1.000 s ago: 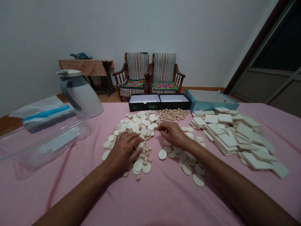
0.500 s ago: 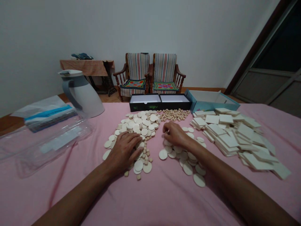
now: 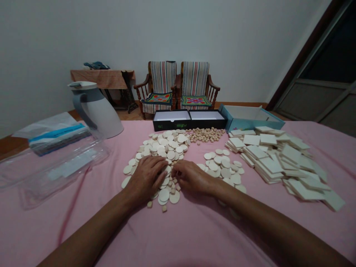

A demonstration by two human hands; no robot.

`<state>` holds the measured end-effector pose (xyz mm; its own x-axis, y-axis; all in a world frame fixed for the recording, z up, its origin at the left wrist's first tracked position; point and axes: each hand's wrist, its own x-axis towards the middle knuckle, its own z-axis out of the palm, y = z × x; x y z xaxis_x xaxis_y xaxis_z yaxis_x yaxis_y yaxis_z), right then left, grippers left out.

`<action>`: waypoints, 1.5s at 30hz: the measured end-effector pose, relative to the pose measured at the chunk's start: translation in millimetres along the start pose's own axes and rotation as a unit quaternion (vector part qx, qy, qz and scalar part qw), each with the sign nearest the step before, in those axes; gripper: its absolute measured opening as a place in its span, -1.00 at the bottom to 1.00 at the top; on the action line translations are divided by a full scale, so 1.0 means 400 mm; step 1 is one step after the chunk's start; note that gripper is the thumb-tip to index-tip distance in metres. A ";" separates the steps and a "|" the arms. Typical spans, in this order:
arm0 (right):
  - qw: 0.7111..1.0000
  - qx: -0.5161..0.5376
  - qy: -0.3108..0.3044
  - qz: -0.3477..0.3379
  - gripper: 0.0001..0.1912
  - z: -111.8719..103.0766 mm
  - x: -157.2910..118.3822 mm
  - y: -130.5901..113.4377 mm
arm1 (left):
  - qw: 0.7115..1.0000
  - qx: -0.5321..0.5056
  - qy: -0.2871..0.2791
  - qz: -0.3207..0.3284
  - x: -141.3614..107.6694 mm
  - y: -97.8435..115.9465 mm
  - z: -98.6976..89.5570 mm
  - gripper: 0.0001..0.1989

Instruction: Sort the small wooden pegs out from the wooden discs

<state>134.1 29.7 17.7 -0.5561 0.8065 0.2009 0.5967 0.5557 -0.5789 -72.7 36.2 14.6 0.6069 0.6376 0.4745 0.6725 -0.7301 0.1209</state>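
The small wooden cubes (image 3: 172,191) lie between your two hands, at the near right edge of a broad heap of pale discs (image 3: 162,142); two more cubes sit apart on the cloth, nearer to you. Your left hand (image 3: 146,174) rests palm down on the heap's near side, its fingers lightly bent and side by side, the thumb held away from them. Your right hand (image 3: 190,176) is at the cubes, its fingers curled in toward the thumb; you cannot tell from this view whether it pinches one.

A second, smaller group of discs (image 3: 225,172) spreads just beyond your right forearm, which hides part of it. Wooden beads (image 3: 207,134) are gathered past the heap, in front of a black box (image 3: 178,126) with two compartments. A blue box (image 3: 251,120) touches its right end. Square tiles (image 3: 268,163) are piled well to your right.

On your left are a clear plastic tray (image 3: 91,154), a blue and white packet (image 3: 59,137) and a jug (image 3: 104,115). All this stands on a pink cloth (image 3: 178,237). Beyond it, two armchairs (image 3: 164,79) face you.
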 end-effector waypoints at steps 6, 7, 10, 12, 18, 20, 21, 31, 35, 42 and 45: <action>0.999 -0.026 -0.027 -0.002 -0.83 0.013 -0.011 -0.004 | 1.000 -0.002 -0.002 0.014 -0.004 -0.002 -0.002 -0.73; 0.999 -0.031 -0.029 -0.002 -0.82 0.012 -0.012 -0.007 | 1.000 -0.002 -0.004 0.017 -0.003 -0.002 -0.002 -0.73; 0.998 -0.051 -0.017 0.013 -0.82 0.002 -0.010 -0.003 | 1.000 -0.002 -0.015 0.024 -0.002 -0.001 -0.005 -0.72; 0.996 -0.082 0.005 0.045 -0.84 -0.019 -0.006 0.018 | 1.000 -0.002 -0.021 0.020 -0.002 -0.001 -0.006 -0.72; 0.947 -0.178 0.232 0.132 -0.64 -0.116 0.007 0.093 | 1.000 -0.011 -0.014 0.014 -0.003 -0.004 -0.002 -0.74; 0.958 -0.144 0.231 0.093 -0.64 -0.126 0.007 0.083 | 1.000 -0.011 -0.015 0.015 -0.003 -0.004 -0.001 -0.73; 0.971 -0.116 0.196 0.070 -0.68 -0.123 0.005 0.071 | 1.000 -0.010 -0.017 0.015 -0.003 -0.004 -0.002 -0.73; 0.995 -0.030 -0.081 -0.046 -0.83 0.000 -0.008 -0.017 | 1.000 -0.008 -0.014 0.013 -0.003 0.003 -0.005 -0.73; 0.996 -0.050 -0.065 -0.031 -0.85 -0.006 -0.008 -0.007 | 1.000 -0.005 -0.018 0.012 -0.001 0.003 -0.005 -0.73; 0.965 -0.154 0.174 0.121 -0.68 -0.111 0.005 0.073 | 1.000 -0.013 -0.017 0.013 -0.002 0.002 -0.010 -0.74; 0.965 -0.126 0.214 0.084 -0.62 -0.129 0.004 0.069 | 1.000 -0.013 -0.019 0.012 -0.001 0.001 -0.008 -0.73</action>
<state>179.4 56.7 42.9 -0.1811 0.8688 0.4609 0.8091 0.3980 -0.4323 -74.1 34.8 17.2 0.6393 0.6276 0.4443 0.6458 -0.7519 0.1329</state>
